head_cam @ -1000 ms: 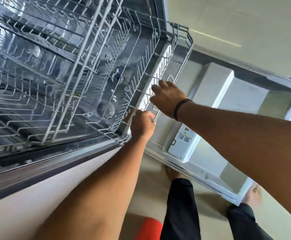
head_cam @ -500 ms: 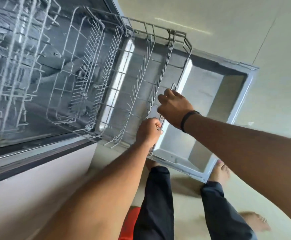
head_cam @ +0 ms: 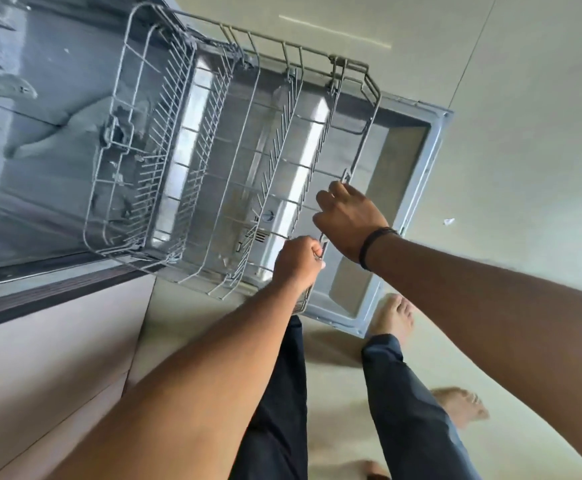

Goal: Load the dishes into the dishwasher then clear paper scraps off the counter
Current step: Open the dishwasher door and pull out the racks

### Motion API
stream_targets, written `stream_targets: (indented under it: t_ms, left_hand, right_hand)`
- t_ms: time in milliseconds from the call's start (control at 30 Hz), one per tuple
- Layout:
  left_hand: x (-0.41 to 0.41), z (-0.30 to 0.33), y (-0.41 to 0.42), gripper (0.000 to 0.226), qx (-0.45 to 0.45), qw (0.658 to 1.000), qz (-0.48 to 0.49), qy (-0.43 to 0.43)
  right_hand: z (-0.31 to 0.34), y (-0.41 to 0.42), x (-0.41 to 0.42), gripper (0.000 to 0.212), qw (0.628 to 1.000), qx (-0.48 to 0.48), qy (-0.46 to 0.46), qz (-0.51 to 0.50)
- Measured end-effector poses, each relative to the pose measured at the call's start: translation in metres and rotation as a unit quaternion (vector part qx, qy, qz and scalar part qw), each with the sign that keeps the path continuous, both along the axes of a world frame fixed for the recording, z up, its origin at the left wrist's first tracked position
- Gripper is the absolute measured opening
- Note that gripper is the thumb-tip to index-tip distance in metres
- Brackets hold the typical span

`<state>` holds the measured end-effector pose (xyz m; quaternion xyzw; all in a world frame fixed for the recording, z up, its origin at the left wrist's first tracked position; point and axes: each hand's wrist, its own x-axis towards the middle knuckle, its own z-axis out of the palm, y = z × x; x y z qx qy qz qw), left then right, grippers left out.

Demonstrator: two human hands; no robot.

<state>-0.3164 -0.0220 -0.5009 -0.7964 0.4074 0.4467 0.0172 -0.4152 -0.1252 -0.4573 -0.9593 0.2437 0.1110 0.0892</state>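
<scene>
The left hand (head_cam: 296,263) is clenched around the front rim wire of the rack (head_cam: 234,157), knuckles up. The right hand (head_cam: 350,221) grips the same front edge a little further along, fingers curled over the wire; a dark band (head_cam: 372,245) circles its wrist. The rack is a grey wire basket with rows of upright tines and holds no dishes. It sits pulled out of the dishwasher (head_cam: 40,140), over the lowered door (head_cam: 417,188), whose inner panel shows beneath the wires. The person stands barefoot on the pale floor (head_cam: 507,133), in dark trousers. A small white scrap (head_cam: 449,221) lies on the floor beyond the door's edge.
</scene>
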Motion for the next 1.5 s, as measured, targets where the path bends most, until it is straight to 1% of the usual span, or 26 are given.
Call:
stream_targets:
  t_ms: [100,233,333,500,700,767,833,900,933,1033,1133,1267,1367,1500]
  left_hand:
    - [-0.021,-0.001,-0.001,0.017,0.001,1.000,-0.007,0.011]
    - [-0.043,0.000,-0.001,0.006,-0.001,1.000,-0.019,0.013]
    - [-0.050,0.000,-0.001,0.002,-0.005,1.000,-0.007,-0.005]
    - [-0.049,0.001,-0.001,0.004,-0.003,1.000,-0.004,-0.017]
    - [-0.050,0.002,-0.003,0.005,0.006,1.000,-0.007,-0.017]
    - [-0.049,0.003,-0.003,0.008,0.006,1.000,-0.009,-0.015]
    - [-0.046,0.004,-0.004,0.018,0.006,1.000,-0.020,-0.012]
    - [-0.042,0.008,-0.005,0.026,0.001,1.000,-0.028,-0.010]
    - [-0.039,0.012,-0.007,0.026,-0.007,1.000,-0.027,-0.012]
    - [-0.026,0.018,-0.014,0.024,-0.040,0.999,0.006,-0.008]
    - [-0.005,0.033,-0.024,0.037,-0.078,0.995,0.066,-0.009]
    - [0.052,0.070,-0.034,0.022,-0.145,0.983,0.112,-0.032]
    - [0.103,0.098,-0.035,0.011,-0.188,0.967,0.162,-0.053]
    - [0.176,0.140,-0.028,0.010,-0.254,0.935,0.245,-0.041]
  right_hand:
    - [-0.001,0.003,-0.021,0.016,1.000,0.008,0.016,-0.024]
    - [-0.002,0.005,-0.045,0.019,0.998,0.017,0.014,-0.051]
    - [0.000,0.006,-0.048,0.018,0.998,0.035,0.001,-0.059]
    - [0.004,0.004,-0.045,0.016,0.995,0.066,-0.004,-0.073]
    - [0.002,0.006,-0.047,0.020,0.993,0.080,0.019,-0.085]
    - [0.004,0.005,-0.046,0.020,0.992,0.089,0.026,-0.087]
    - [0.009,0.004,-0.043,0.019,0.989,0.106,0.041,-0.090]
    - [0.016,0.002,-0.037,0.022,0.985,0.127,0.055,-0.101]
    - [0.020,0.000,-0.033,0.024,0.983,0.135,0.061,-0.110]
    - [0.032,-0.004,-0.018,0.034,0.970,0.175,0.067,-0.157]
    - [0.045,-0.008,0.003,0.035,0.959,0.199,0.049,-0.197]
    - [0.070,-0.013,0.049,0.028,0.961,0.191,0.008,-0.198]
    - [0.094,-0.018,0.094,0.028,0.963,0.186,-0.038,-0.192]
    - [0.130,-0.021,0.162,0.030,0.964,0.176,-0.107,-0.168]
